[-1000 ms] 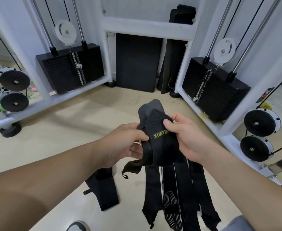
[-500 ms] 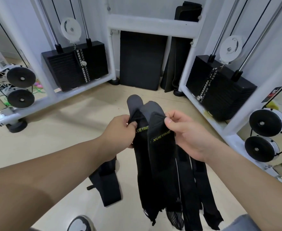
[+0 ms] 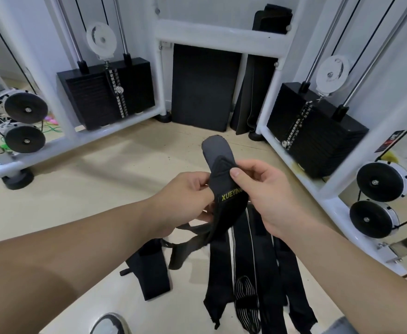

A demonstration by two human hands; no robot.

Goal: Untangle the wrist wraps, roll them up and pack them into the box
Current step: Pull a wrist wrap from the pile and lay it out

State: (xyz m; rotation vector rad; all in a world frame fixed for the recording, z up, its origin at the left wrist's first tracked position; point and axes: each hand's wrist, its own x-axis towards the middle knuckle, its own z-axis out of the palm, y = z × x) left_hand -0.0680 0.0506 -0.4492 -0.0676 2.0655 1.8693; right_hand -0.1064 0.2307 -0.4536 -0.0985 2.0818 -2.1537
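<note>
I hold a bunch of black wrist wraps [image 3: 231, 203] in front of me above the floor. One bears yellow "XUEYING" lettering, and its grey end sticks up past my fingers. My left hand [image 3: 185, 201] pinches the bunch from the left, my right hand [image 3: 265, 189] from the right, thumb on the front. Several long black tails [image 3: 253, 280] hang down, one with white stripes. A separate black wrap [image 3: 151, 271] lies lower left. No box is in view.
White cable-machine frames with black weight stacks [image 3: 106, 92] [image 3: 313, 126] stand at left and right. Black mats [image 3: 204, 85] lean on the back wall. Black pulley wheels [image 3: 380, 182] sit by the right frame. A shoe tip [image 3: 108, 324] shows at the bottom edge.
The two wraps that hung spread side by side are gathered again into one bunch between my hands, and a loop now trails to the lower left.
</note>
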